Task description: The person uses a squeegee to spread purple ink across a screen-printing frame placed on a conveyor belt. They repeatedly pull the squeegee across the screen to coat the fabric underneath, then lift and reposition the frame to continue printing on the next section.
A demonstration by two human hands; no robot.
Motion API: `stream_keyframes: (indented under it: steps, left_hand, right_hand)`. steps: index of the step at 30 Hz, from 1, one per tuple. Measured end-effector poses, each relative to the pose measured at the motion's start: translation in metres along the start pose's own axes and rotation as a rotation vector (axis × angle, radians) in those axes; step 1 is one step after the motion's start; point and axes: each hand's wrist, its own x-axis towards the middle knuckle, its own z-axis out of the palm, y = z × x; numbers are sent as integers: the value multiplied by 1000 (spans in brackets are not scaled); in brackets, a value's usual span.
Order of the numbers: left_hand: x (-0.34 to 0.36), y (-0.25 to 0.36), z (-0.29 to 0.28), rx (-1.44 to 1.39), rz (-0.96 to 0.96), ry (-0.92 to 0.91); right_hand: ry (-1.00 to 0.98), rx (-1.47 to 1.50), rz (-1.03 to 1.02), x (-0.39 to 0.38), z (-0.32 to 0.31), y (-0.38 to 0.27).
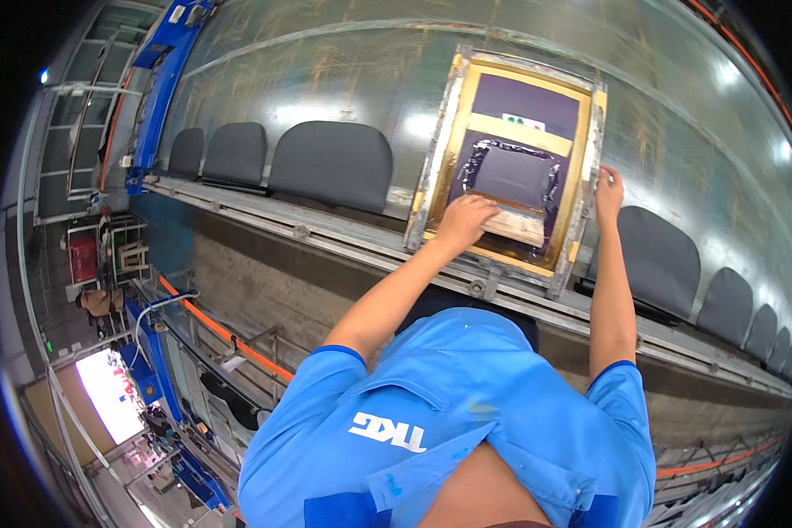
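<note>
A rectangular screen-printing frame [597, 123] lies on the long table, with yellow borders around its dark purple mesh. Inside it, my left hand [468, 220] is closed around the left end of a squeegee [517, 227] with a pale wooden handle. The squeegee lies crosswise in the near part of the frame. Just above it is a grey rectangular mesh area [512, 174], ringed by shiny dark ink or tape. At the frame's right outer edge, my right hand [609, 189] has its fingers curled against the rim; its fingertips are partly hidden.
Dark grey rounded panels [330, 165] lie in a row along the table [361, 75], on both sides of the frame. A metal rail [308, 236] runs along the table's near edge. Blue machine frames [163, 97] and an orange bar [224, 330] stand at the left.
</note>
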Motion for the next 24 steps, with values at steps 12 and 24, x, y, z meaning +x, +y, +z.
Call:
stream_keyframes:
  steps: [12,24]
  left_hand:
    - [-76,-113,-114,17,-141,41]
    - [-151,-315,-247,34,-152,-109]
  right_hand:
    - [88,194,-104,-79,151,-135]
    - [78,163,-95,-179,343,-248]
